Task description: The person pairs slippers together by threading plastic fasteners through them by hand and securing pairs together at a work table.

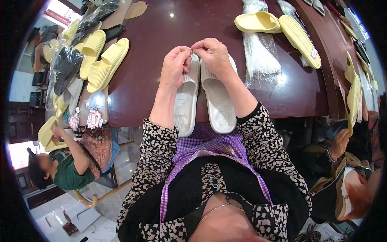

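pair of slippers (213,94) midway over the near edge of the table (161,32), more slippers (105,66) by the left edge, tags (94,118) by the near left corner, bundles (260,52) toward the right edge, two slippers (300,40) across them

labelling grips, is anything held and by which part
Left hand and right hand pinch near the toes of grey slippers; whether anything is held cannot be told.

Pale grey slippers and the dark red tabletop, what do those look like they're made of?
The pale grey slippers look like matte moulded foam or soft plastic, going by the ridged straps and patterned footbeds. The tabletop is glossy, perhaps varnished wood or laminate, since it reflects bright spots of light.
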The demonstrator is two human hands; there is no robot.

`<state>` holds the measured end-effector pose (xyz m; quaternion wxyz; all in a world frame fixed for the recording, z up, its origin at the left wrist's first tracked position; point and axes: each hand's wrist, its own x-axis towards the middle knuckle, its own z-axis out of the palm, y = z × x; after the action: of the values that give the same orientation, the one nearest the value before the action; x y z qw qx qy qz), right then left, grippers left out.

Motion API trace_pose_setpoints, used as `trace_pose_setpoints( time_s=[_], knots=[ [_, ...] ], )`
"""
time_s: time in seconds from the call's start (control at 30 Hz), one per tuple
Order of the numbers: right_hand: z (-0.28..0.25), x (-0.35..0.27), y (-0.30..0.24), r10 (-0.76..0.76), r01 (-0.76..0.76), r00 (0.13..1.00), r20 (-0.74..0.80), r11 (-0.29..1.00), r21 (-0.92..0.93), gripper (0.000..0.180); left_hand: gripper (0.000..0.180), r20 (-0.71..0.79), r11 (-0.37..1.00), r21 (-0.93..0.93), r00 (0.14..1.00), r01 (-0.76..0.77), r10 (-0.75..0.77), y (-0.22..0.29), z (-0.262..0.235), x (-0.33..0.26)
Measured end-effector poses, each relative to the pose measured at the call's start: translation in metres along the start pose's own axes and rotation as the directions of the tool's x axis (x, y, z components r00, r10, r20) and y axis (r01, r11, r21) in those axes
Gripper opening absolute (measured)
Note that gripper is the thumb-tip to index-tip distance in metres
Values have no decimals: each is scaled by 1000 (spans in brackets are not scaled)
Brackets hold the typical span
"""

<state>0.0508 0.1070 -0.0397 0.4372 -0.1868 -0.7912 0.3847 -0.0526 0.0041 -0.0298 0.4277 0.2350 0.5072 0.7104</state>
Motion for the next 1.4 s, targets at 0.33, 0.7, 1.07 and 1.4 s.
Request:
trace_pose_setpoints(
  time_s=[0.33, 0.7, 1.07, 1.4],
  knots=[
    [-2, 5, -2, 148, -172, 984, 97, 932, 319, 14, 5, 93, 986, -119, 990, 116, -106, 6, -12, 10],
    [-4, -1, -2, 138, -222, 965, 221, 878, 424, 20, 2, 223, 971, -111, 958, 210, -181, 8, -24, 9],
    [-12, 4, -4, 109, -116, 993, 39, 950, 291, 20, 14, 15, 994, 83, 997, -70, 69, 5, -10, 12],
    [-72, -77, -84, 204, -206, 850, 485, 977, -50, 24, 30, -635, 689, 723, 441, 50, 634, 73, -262, 85]
  ],
)
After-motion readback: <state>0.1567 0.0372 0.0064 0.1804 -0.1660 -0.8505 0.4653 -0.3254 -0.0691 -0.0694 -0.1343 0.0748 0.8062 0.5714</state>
